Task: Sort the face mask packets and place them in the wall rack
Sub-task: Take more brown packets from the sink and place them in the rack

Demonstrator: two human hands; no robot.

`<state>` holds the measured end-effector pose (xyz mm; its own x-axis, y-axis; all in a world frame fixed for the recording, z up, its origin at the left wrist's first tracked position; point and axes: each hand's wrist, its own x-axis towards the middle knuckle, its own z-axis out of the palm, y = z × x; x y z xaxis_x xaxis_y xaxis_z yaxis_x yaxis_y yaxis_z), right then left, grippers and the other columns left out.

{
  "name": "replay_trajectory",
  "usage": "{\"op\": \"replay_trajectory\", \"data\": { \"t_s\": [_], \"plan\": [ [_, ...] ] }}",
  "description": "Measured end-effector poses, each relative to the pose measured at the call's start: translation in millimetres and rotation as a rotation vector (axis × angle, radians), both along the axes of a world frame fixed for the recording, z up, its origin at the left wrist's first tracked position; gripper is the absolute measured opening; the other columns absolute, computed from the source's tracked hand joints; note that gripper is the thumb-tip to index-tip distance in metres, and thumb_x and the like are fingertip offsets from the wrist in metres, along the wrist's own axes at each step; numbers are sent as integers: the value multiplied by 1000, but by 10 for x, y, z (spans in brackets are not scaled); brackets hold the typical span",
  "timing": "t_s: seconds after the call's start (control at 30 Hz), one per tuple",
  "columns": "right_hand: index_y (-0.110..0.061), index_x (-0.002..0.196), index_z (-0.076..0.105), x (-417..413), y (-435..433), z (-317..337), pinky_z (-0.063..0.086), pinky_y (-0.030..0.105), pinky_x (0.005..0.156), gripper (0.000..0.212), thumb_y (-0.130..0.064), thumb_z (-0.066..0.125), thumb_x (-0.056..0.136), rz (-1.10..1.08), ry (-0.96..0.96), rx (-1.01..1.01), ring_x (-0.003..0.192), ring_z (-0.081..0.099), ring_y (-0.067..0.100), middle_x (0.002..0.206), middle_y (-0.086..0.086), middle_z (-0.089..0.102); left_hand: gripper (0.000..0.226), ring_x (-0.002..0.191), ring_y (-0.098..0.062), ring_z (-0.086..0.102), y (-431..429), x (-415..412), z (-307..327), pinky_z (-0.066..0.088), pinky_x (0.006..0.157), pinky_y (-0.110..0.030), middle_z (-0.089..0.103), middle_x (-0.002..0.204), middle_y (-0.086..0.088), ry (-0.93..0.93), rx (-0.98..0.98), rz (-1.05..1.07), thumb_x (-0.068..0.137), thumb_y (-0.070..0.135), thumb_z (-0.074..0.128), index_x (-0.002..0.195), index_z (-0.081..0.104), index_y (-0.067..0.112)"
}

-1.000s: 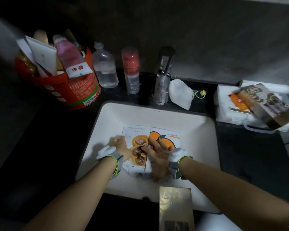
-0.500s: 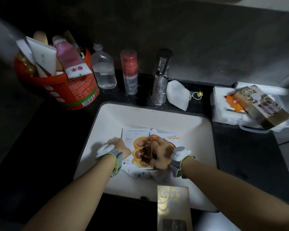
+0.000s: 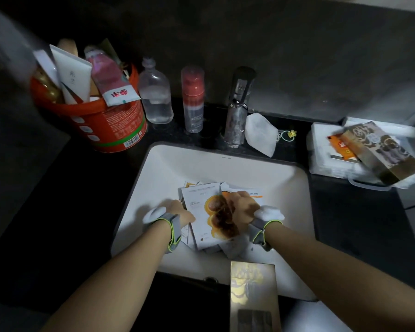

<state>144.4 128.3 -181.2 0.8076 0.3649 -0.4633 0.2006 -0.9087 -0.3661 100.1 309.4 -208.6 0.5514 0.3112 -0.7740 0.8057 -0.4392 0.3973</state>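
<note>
The face mask packets [image 3: 213, 219] lay in a loose pile in the middle of the white sink [image 3: 225, 161], w/ a few corners sticking out at the far & near ends. Both hands were down on the pile, close together but not touching. The left hand [image 3: 177, 212] was curled at the pile's left edge & looked to grip it there; its fingertips were hidden by the packets. The right hand [image 3: 242, 207] was curled on top, pinching the top packet [image 3: 201, 202], the one w/ a brown & orange picture, by its right side. On the dark counter [image 3: 82, 188] stood a red bucket [image 3: 110, 125] full of tubes at the far left, then 2 bottles & the tap [image 3: 238, 109]. A white tray [image 3: 321, 152] w/ a gold box [image 3: 381, 152] sat at the far right. The wall rack was not in view. I think this was the sorting step, prob. picking one kind of packet out of the pile or squaring it up. None had gone to the rack as far as I could see. Next, I'd guess the hands needed to pull like packets together, keep a firm hold since they look thin & slippy, then lift them out of the sink & go find the rack.
</note>
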Motion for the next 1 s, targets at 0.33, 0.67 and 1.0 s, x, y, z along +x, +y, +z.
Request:
{"op": "replay_trajectory", "data": {
  "t_s": [0.33, 0.67, 1.0],
  "plan": [
    [-11, 117, 61, -80, -119, 112, 47, 33, 86, 36, -15, 50, 83, -27, -13, 6, 109, 58, 33, 116, 14, 63, 38, 117, -36, 58, -231, 95, 89, 52, 83, -35, 55, 131, -25, -69, -196, 267, 95, 1, 44, 132, 45, -7],
    [-13, 98, 56, -160, -31, 50, 42, 29, 86, 53, -59, 66, 73, 43, 46, -54, 108, 53, 24, 116, 5, 53, 41, 59, -9, 39, -480, 196, 219, 37, 44, -15, 46, 74, -1, -223, -396, 77, 95, -8, 25, 110, 56, 15],
    [-3, 126, 50, -111, -94, 112, 47, 36, 91, 35, -20, 34, 100, -25, -65, 1, 112, 56, 34, 123, 21, 57, 44, 126, -41, 45, -260, 205, -63, 40, 106, -43, 45, 138, -24, -158, 105, 76, 93, 3, 35, 137, 41, 2]
  ]
}}
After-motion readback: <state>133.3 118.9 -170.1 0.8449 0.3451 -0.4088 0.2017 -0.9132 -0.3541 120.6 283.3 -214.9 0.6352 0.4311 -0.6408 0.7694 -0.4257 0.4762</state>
